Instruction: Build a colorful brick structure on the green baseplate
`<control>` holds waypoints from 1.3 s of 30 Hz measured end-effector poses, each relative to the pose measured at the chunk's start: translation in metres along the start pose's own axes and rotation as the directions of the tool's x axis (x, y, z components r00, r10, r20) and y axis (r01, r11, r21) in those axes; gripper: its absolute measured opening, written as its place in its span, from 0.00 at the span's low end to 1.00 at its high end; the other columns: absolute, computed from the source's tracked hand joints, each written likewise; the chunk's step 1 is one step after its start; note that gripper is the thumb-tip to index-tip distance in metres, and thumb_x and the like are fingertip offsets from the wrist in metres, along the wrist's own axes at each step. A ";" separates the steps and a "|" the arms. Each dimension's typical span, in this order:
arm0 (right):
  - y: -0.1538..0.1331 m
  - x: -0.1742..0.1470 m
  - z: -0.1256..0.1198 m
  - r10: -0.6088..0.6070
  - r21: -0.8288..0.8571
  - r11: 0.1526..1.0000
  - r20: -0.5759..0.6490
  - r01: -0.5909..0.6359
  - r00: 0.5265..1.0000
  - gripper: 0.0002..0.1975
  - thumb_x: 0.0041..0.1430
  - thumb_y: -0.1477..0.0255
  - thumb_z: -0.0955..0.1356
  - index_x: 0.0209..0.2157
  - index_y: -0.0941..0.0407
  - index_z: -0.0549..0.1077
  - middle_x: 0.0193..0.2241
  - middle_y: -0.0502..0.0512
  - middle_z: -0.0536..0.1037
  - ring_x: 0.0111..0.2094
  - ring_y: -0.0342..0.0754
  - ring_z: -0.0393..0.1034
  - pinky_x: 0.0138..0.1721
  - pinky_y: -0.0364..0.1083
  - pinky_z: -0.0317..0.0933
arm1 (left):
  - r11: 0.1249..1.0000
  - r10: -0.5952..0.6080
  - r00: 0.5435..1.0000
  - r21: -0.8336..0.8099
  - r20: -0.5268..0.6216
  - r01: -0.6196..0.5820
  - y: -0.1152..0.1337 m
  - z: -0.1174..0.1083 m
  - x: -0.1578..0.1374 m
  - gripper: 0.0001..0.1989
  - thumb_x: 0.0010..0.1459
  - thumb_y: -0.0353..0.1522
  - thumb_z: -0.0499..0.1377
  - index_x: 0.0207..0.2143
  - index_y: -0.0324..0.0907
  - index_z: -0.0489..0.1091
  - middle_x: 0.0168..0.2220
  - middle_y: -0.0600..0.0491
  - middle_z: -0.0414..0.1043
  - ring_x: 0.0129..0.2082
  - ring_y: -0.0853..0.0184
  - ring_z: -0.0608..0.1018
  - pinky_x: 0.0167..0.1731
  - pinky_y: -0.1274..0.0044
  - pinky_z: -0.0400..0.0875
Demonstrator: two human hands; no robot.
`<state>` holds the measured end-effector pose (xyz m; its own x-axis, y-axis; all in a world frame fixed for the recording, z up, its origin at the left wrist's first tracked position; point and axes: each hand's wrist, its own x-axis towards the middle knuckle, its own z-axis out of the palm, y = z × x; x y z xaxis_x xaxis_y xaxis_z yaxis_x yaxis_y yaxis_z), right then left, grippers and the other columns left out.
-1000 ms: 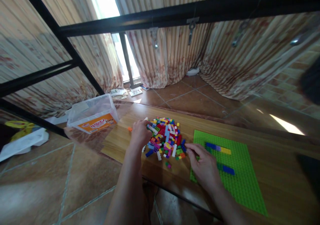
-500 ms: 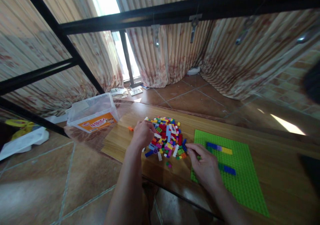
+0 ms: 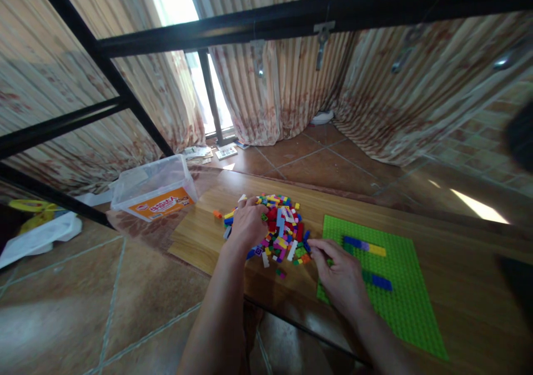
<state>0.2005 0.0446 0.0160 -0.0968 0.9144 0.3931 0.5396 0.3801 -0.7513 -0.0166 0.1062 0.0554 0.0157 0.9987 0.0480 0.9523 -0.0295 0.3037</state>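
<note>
A heap of mixed toy building bricks (image 3: 286,228) lies on the wooden table. My left hand (image 3: 249,225) rests over the left part of this heap, fingers apart and curved down among the bricks; no brick shows in its grasp. At the heap's right edge, my right hand (image 3: 339,269) has thumb and forefinger pinched together beside some blue bricks (image 3: 307,242). Whatever is in that pinch is too small to make out. Under and beyond the right hand lies a green baseplate (image 3: 410,308), bearing a blue, purple and yellow row (image 3: 365,246) and a green and blue row (image 3: 382,282).
A clear plastic tub (image 3: 152,189) with an orange label stands left of the wooden table (image 3: 195,233). One orange brick (image 3: 217,214) lies apart on the left. A black metal frame (image 3: 233,24) crosses above, before striped curtains (image 3: 287,97).
My left hand has shifted right and slightly away over the heap, uncovering blue and yellow bricks at its left edge. My right hand stays almost where it was.
</note>
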 end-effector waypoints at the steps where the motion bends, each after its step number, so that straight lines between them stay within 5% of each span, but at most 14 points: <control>1: 0.000 0.000 0.000 0.000 0.000 1.000 -0.002 0.000 1.000 0.10 0.64 0.71 0.64 0.38 0.55 0.77 0.35 0.54 0.81 0.36 0.45 0.76 0.39 0.44 0.68 | 1.000 -0.002 1.000 -0.003 -0.014 0.002 -0.001 0.000 0.000 0.17 0.48 0.27 0.59 0.41 0.47 0.80 0.57 0.47 0.68 0.58 0.50 0.66 0.55 0.63 0.65; 5: 0.000 0.001 -0.001 0.004 0.001 1.000 -0.002 -0.004 1.000 0.10 0.64 0.71 0.64 0.38 0.55 0.77 0.35 0.54 0.81 0.36 0.45 0.76 0.39 0.44 0.68 | 1.000 -0.019 1.000 -0.010 -0.024 0.019 -0.003 -0.001 -0.002 0.15 0.47 0.25 0.59 0.35 0.46 0.80 0.55 0.49 0.71 0.56 0.53 0.68 0.54 0.65 0.66; 9: 0.000 0.001 -0.001 0.004 -0.003 1.000 0.002 -0.004 1.000 0.10 0.64 0.72 0.64 0.38 0.55 0.77 0.35 0.53 0.81 0.35 0.45 0.76 0.39 0.44 0.68 | 1.000 -0.021 0.999 -0.021 -0.042 0.020 0.006 -0.008 -0.004 0.18 0.49 0.23 0.57 0.39 0.48 0.79 0.57 0.51 0.69 0.59 0.55 0.66 0.57 0.64 0.63; 16: -0.003 0.002 -0.001 0.012 -0.006 1.000 0.011 -0.012 1.000 0.10 0.63 0.72 0.63 0.38 0.54 0.77 0.34 0.53 0.81 0.35 0.46 0.76 0.39 0.45 0.67 | 0.999 0.040 0.998 -0.011 -0.049 -0.041 0.034 -0.002 -0.006 0.15 0.57 0.39 0.59 0.45 0.46 0.76 0.62 0.45 0.61 0.63 0.50 0.60 0.57 0.58 0.60; 24: -0.005 0.002 -0.004 0.051 0.032 0.998 0.004 -0.051 0.999 0.11 0.63 0.71 0.63 0.38 0.54 0.78 0.35 0.55 0.81 0.35 0.47 0.76 0.39 0.46 0.69 | 0.975 0.006 0.998 -0.220 -0.062 -0.020 0.036 0.002 0.001 0.07 0.53 0.28 0.59 0.33 0.43 0.77 0.49 0.48 0.74 0.54 0.57 0.71 0.55 0.66 0.63; 27: -0.006 0.002 -0.006 0.068 0.036 0.997 -0.002 -0.068 0.998 0.11 0.63 0.71 0.63 0.37 0.54 0.78 0.36 0.56 0.81 0.37 0.48 0.76 0.40 0.47 0.69 | 0.887 -0.023 0.995 -0.462 -0.092 -0.022 0.030 0.000 0.004 0.04 0.51 0.28 0.60 0.29 0.42 0.76 0.37 0.50 0.78 0.42 0.61 0.76 0.46 0.71 0.68; 31: -0.009 0.004 -0.006 0.142 0.127 0.982 0.008 -0.142 0.990 0.11 0.63 0.68 0.64 0.38 0.54 0.78 0.35 0.55 0.81 0.36 0.48 0.76 0.40 0.48 0.69 | 0.565 0.002 1.000 -0.825 0.027 0.022 0.029 -0.008 0.001 0.06 0.51 0.34 0.62 0.28 0.40 0.75 0.25 0.55 0.73 0.26 0.70 0.72 0.28 0.79 0.65; 34: -0.014 0.005 -0.005 0.240 0.259 0.935 0.045 -0.243 0.970 0.12 0.61 0.64 0.66 0.39 0.54 0.78 0.35 0.55 0.81 0.35 0.48 0.76 0.39 0.47 0.69 | 0.398 0.026 0.992 -0.912 0.122 0.102 0.037 -0.012 -0.003 0.10 0.49 0.37 0.64 0.28 0.38 0.74 0.22 0.57 0.70 0.20 0.74 0.66 0.22 0.81 0.59; 39: -0.022 0.007 -0.003 0.343 0.465 0.804 0.146 -0.371 0.928 0.14 0.56 0.60 0.70 0.37 0.56 0.78 0.33 0.55 0.81 0.33 0.48 0.75 0.35 0.45 0.69 | 0.316 0.028 0.979 -0.931 0.200 0.182 0.057 -0.003 -0.008 0.11 0.48 0.37 0.65 0.30 0.38 0.73 0.24 0.56 0.72 0.23 0.73 0.70 0.24 0.81 0.63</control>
<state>0.1898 0.0425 0.0371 -0.0267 0.9992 0.0296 0.0807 0.0316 -0.9962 0.0366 0.0967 0.0752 0.1028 0.9855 -0.1352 0.0204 0.1338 0.9908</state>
